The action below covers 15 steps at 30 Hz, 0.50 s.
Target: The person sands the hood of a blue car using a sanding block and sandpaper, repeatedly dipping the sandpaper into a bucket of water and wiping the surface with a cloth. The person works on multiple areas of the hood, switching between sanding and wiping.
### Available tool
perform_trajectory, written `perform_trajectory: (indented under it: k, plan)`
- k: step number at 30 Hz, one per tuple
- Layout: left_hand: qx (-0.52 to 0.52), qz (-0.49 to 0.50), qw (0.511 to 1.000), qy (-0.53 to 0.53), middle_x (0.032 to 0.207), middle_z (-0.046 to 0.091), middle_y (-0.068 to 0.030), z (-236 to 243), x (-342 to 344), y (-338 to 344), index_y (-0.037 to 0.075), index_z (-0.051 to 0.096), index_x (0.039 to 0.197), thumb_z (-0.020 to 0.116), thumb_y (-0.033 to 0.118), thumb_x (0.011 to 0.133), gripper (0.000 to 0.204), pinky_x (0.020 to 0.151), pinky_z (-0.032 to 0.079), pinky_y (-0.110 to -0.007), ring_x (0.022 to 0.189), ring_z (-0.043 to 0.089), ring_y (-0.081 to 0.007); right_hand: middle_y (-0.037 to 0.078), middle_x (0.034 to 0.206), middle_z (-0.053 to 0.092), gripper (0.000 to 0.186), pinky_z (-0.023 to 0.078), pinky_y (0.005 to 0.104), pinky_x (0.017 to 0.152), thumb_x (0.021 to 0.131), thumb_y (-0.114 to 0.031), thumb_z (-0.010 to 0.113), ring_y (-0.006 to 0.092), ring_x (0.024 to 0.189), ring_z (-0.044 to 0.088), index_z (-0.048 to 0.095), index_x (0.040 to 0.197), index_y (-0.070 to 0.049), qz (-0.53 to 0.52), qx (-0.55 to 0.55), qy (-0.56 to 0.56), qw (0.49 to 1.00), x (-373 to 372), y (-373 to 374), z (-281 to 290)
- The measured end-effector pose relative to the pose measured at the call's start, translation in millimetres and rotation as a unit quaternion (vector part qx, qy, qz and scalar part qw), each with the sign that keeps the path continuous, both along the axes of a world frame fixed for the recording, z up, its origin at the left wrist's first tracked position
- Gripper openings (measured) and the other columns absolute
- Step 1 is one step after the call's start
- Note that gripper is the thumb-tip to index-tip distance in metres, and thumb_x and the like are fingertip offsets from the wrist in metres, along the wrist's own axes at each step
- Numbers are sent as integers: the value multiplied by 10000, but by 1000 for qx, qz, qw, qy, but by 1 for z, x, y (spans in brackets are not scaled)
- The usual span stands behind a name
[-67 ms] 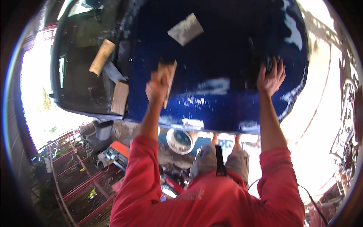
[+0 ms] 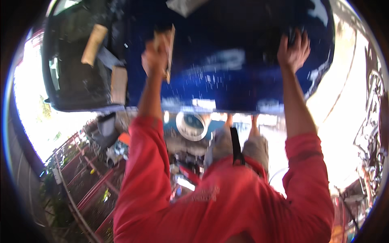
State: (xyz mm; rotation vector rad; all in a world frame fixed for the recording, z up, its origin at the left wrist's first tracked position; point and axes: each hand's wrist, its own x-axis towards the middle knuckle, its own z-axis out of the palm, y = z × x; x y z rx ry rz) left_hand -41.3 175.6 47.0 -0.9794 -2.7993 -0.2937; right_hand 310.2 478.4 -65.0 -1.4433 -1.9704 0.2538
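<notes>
A dark blue car hood [image 2: 210,95] with pale scuffed patches spreads out in front of me. My left hand [image 2: 154,56] is closed around a long, narrow wooden sanding block [image 2: 170,52], held against the hood on its left half; motion blurs both a little. Over on the right half, my right hand [image 2: 295,50] rests on the paint with its fingers spread, and a dark shape, perhaps its reflection, shows by the fingertips. Beyond my left hand, a greyish sheet [image 2: 186,5] lies on the hood, cut off by the upper edge.
Two more wooden blocks [image 2: 94,44] and a grey strip [image 2: 107,58] lie by the windshield [image 2: 67,77] at the left. Below the hood's near edge stands a white bucket [image 2: 192,126]. Red metal bars [image 2: 95,188] and clutter fill the lower left.
The view has shifted, so the car and both hands appear higher in the picture. My left hand and the sanding block have slid slightly farther away over the hood.
</notes>
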Motion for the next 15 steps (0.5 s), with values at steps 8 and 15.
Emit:
perform_trajectory:
  k: [8, 15]
  plan:
    - [84, -77, 993, -27, 1034, 752, -258, -13, -37, 17, 94, 746, 1090, 632, 434, 1009, 368, 856, 581, -559, 1018, 722, -479, 171, 1604, 513, 668, 339, 477, 1252, 984, -559, 638, 354, 1496, 458, 604, 1504, -142, -61, 9, -51, 997, -3, 16, -24]
    - [-23, 68, 992, -105, 1079, 770, -269, 5, -22, 20, 172, 721, 1226, 566, 676, 984, 580, 929, 589, -551, 1099, 732, -468, 201, 1657, 437, 882, 311, 574, 1249, 938, -717, 621, 408, 1548, 369, 503, 1603, -150, 31, -19, -4, 999, -1, 16, -11]
